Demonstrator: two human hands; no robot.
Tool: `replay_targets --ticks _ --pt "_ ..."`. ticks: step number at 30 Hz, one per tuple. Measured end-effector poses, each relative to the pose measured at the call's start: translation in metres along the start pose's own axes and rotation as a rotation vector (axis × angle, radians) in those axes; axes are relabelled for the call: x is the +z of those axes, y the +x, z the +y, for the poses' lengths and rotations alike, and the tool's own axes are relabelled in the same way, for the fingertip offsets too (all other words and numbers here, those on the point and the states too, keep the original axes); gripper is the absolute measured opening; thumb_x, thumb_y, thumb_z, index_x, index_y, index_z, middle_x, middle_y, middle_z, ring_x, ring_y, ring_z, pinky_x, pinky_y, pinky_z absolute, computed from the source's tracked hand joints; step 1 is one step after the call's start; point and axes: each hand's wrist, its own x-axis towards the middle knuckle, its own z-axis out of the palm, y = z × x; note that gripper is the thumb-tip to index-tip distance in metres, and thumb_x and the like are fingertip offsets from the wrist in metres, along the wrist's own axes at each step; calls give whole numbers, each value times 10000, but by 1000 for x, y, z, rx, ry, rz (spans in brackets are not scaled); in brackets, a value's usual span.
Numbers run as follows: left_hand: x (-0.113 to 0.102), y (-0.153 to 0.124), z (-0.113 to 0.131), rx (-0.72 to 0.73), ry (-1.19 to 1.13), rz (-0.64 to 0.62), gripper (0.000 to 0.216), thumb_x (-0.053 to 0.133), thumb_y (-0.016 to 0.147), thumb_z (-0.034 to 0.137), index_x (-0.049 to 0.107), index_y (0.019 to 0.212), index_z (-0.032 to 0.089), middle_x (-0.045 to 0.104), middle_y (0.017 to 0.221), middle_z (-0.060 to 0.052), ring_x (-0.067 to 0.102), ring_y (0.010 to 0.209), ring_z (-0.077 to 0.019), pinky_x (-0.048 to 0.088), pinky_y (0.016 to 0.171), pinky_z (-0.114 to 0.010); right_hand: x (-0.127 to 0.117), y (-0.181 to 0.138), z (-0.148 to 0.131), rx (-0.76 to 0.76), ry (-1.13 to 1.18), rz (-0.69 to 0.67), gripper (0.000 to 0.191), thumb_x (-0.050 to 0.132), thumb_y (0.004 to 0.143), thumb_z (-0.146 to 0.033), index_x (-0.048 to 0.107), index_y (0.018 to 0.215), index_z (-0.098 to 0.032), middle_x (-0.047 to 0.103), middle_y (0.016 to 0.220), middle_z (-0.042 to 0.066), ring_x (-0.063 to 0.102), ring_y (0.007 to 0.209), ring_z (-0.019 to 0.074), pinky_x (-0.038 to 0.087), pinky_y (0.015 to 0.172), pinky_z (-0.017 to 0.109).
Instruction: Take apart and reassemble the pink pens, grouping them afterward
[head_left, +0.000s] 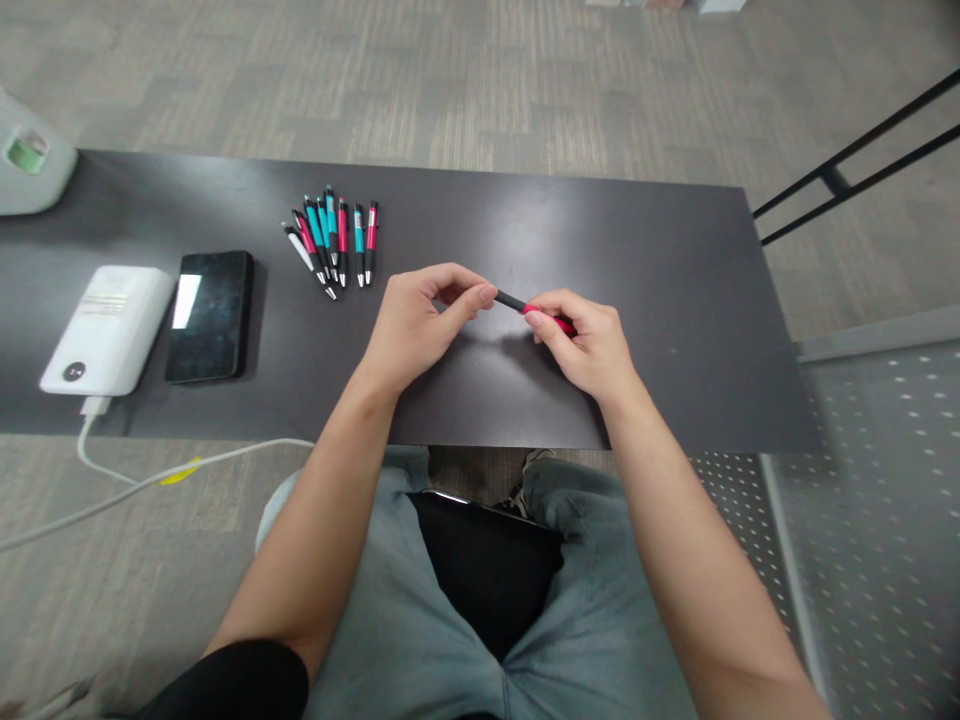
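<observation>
Both hands meet over the middle of the dark table [660, 300]. My right hand [589, 345] is closed round the red barrel of a pen [517, 303]. My left hand [424, 320] pinches the pen's black front end between thumb and fingers. The pen lies almost level between the two hands, just above the table top. Several more pens [334, 240], red, teal and one white, lie side by side farther back on the left, tips toward me.
A black phone [210, 315] lies face up at the left, beside a white power bank [109, 328] with a white cable [187, 470] running off the table's near edge. A grey device [30, 165] sits at the far left corner. A black metal frame [855, 165] stands to the right.
</observation>
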Motion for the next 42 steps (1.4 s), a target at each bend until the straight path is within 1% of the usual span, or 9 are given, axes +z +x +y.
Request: replay_targets --ticks 3,5,11,14,19,25,30,34,42 --pt "-2 0 0 13 2 -7 707 874 1040 940 915 942 241 929 936 -85 844 867 -255 662 855 -377 0 1 0 34 24 -65 586 638 1246 -805 873 1109 -286 764 749 -9 599 630 185 522 708 349" --pt "-4 0 -1 10 12 -17 715 871 1033 954 913 945 246 930 945 -86 843 880 -258 664 873 -381 0 0 0 27 45 -75 569 636 1258 -783 872 1112 -286 763 746 -15 597 620 178 509 699 343" --pt "-6 0 -4 17 44 -30 789 746 1079 1019 836 922 251 874 880 -69 765 807 -231 599 793 -364 3 -1 3 -73 52 38 314 826 1200 -587 865 1129 -283 691 817 -26 548 670 167 483 707 342" --pt "-5 0 -3 35 76 -52 821 645 1132 1026 787 886 255 837 837 -61 738 787 -233 561 771 -374 3 0 3 -104 47 42 273 845 1190 -549 875 1135 -283 707 843 -19 550 681 170 496 724 348" --pt "-5 1 -2 63 100 -88 762 675 1160 956 770 864 260 808 816 -51 700 760 -231 524 760 -384 1 0 1 -47 7 3 397 775 1216 -662 892 1135 -292 807 868 18 679 720 206 580 792 367" --pt "-5 3 1 54 123 -95 694 725 1131 929 752 878 283 821 865 -59 719 825 -261 583 822 -408 -1 1 -3 69 23 -74 593 687 1200 -858 885 1122 -305 871 831 25 768 722 232 644 824 380" --pt "-6 2 1 54 114 -107 641 777 1121 880 743 874 289 797 868 -61 730 859 -271 597 864 -419 -4 3 -6 83 40 -122 666 647 1193 -913 873 1076 -298 895 819 33 737 679 218 618 774 366" --pt "-4 1 1 42 104 -89 668 775 1093 923 733 858 298 773 851 -61 717 862 -284 598 880 -436 -4 5 -7 94 58 -141 693 625 1193 -936 864 1054 -301 911 831 34 705 649 209 589 744 365" --pt "0 1 0 54 121 -68 697 711 1103 960 736 868 305 809 902 -80 721 886 -298 616 897 -457 -4 4 -4 97 65 -138 687 623 1205 -918 868 1071 -291 886 808 21 677 626 187 559 706 340"
